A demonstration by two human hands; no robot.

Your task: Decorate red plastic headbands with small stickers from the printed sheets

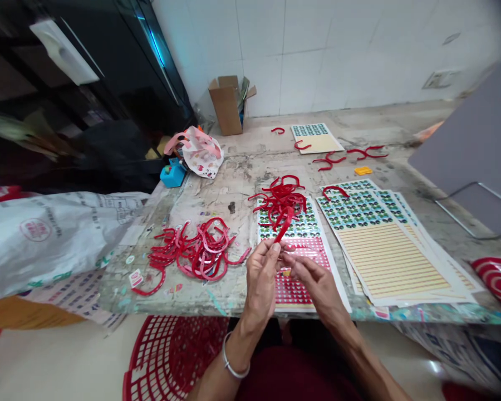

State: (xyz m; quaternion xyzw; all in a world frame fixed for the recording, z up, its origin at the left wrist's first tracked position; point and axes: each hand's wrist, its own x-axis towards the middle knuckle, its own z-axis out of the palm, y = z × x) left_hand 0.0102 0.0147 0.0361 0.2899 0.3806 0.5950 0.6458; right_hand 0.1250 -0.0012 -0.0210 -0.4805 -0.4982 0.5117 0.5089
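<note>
My left hand point(262, 274) is closed on a curved red strip point(284, 225), which rises from its fingertips. My right hand point(313, 277) is beside it, thumb and fingers drawn together near the strip's lower end; whether something small is pinched there I cannot make out. Beneath both hands lies a sticker sheet point(323, 245), pink with white marks at the near part and green-blue printed at the far part. A heap of red strips point(281, 192) rests on its far end. Another pile of red and pink strips point(200, 248) lies to the left.
Several printed sheets point(396, 256) are stacked at right. Farther back are a smaller sheet point(317, 143), loose red strips point(329, 160) and a yellow piece point(363, 171). A cardboard box point(226, 108), patterned bag point(202, 153) and blue container point(173, 174) stand back left. A red basket point(140, 356) is below.
</note>
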